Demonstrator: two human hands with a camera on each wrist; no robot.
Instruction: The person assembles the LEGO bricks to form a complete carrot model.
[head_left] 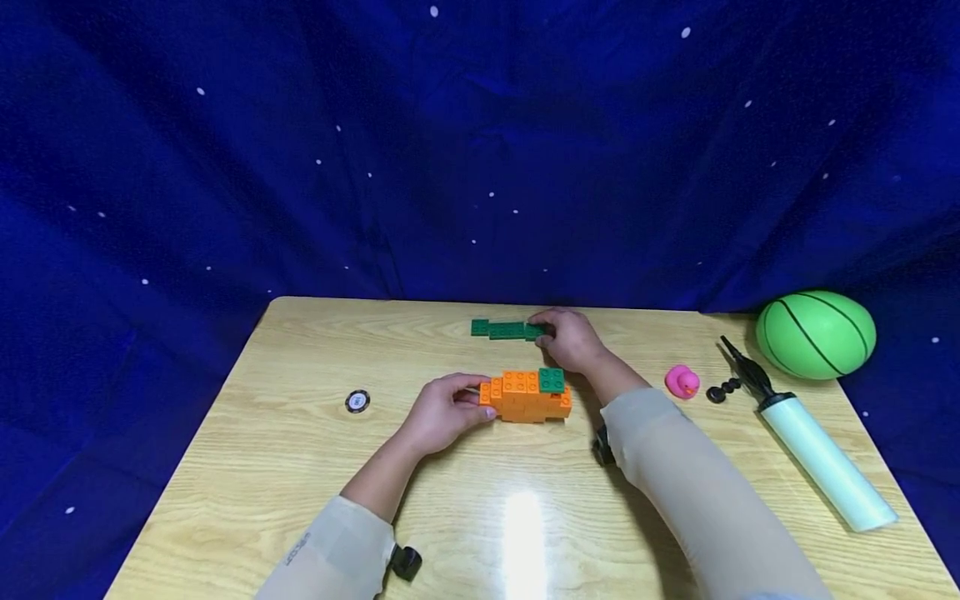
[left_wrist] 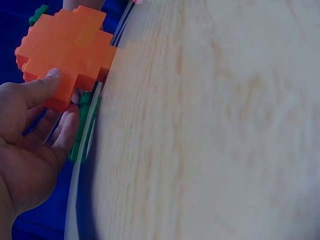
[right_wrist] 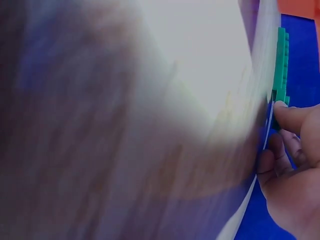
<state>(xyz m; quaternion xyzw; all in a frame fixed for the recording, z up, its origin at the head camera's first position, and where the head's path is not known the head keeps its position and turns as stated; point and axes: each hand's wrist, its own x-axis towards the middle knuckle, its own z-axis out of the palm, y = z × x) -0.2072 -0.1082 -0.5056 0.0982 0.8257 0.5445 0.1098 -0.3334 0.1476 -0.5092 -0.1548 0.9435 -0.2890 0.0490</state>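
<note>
My left hand [head_left: 444, 412] pinches the left end of an orange toy-brick build [head_left: 521, 400], thumb on its near face and fingers behind. One green brick [head_left: 551, 380] is fixed on top of the build, toward its right. In the left wrist view the build [left_wrist: 70, 50] shows a flat, stepped face. Farther back, my right hand [head_left: 572, 340] holds the right end of a row of green bricks [head_left: 507, 331] lying along the far part of the table. The right wrist view shows the thumb and fingers [right_wrist: 287, 117] at the end of the green bricks [right_wrist: 281, 60].
A round black-and-white chip [head_left: 357, 401] lies left on the wooden table [head_left: 300, 500]. To the right are a pink rubber duck [head_left: 682, 382], small black round pieces [head_left: 722, 390], a pale-blue hand pump [head_left: 825, 458] and a green ball [head_left: 816, 335]. Blue cloth [head_left: 480, 167] hangs behind.
</note>
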